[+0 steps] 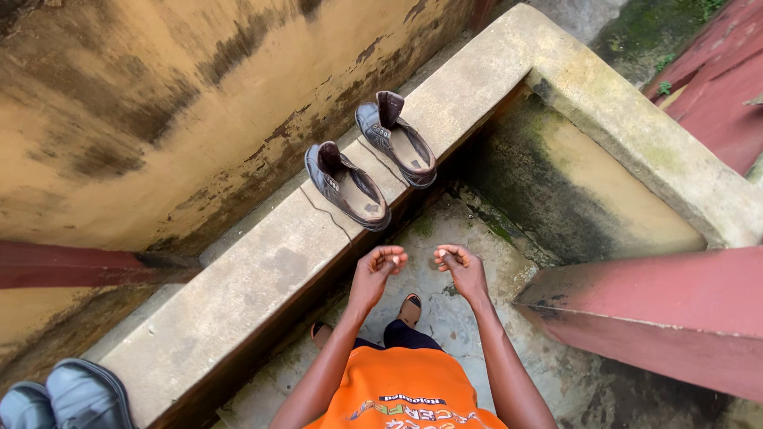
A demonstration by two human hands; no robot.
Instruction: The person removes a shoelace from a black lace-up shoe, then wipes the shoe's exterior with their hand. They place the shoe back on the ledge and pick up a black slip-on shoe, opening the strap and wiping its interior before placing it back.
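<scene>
From the head view, your left hand (378, 266) and right hand (458, 264) hover side by side below the ledge's (262, 262) near edge, fingers curled loosely inward, pinching nothing you can make out; two dark unlaced boots (369, 163) sit on the ledge top near its far corner, well apart from your hands; another grey pair (67, 397) rests at its near-left end; a red sloped beam (652, 318) stands at your right.

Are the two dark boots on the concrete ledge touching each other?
Apart. The head view shows bare concrete of the ledge between the left boot and the right boot.
</scene>
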